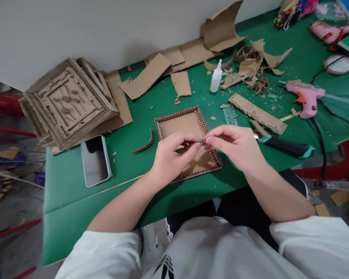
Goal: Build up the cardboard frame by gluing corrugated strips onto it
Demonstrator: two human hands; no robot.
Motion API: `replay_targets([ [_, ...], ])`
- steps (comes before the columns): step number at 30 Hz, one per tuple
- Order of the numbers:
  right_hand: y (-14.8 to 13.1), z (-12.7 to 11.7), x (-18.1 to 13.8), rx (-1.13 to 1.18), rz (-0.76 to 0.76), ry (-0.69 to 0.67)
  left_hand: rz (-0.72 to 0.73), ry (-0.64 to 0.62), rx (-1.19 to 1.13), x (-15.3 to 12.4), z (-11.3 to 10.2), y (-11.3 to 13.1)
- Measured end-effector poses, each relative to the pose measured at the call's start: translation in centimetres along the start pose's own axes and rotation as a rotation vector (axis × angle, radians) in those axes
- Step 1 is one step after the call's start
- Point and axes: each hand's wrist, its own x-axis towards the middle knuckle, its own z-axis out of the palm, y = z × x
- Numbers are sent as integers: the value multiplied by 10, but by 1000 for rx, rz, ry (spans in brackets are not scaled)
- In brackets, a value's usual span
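Observation:
Both hands meet above a cardboard square [178,124] that has corrugated strips standing along its edges. My left hand [177,153] pinches one end of a small piece of corrugated cardboard [203,142]. At the other end of that piece, the thumb and fingers of my right hand [234,143] are closed on it. Much of the piece is hidden by the fingertips. Left of the square, a curved corrugated strip [145,144] lies on the green table [128,166].
A phone [95,161] and stacked cardboard panels [69,102] are at the left. Behind stands a glue bottle [216,79] near cardboard scraps [251,58]. On the right lie a utility knife [287,147], a toothed cardboard strip [257,113] and a pink glue gun [308,97] with cables.

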Motion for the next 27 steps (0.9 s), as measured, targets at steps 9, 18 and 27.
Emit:
replay_targets([
  [9,1,5,3,95,32,0,13,-5,4,-1,0,1],
  [18,9,12,2,128,-8,39,4,12,-15,-2,1,1],
  [27,11,11,3,107,-63,38,-126,-51,-125,3,-4,-5],
])
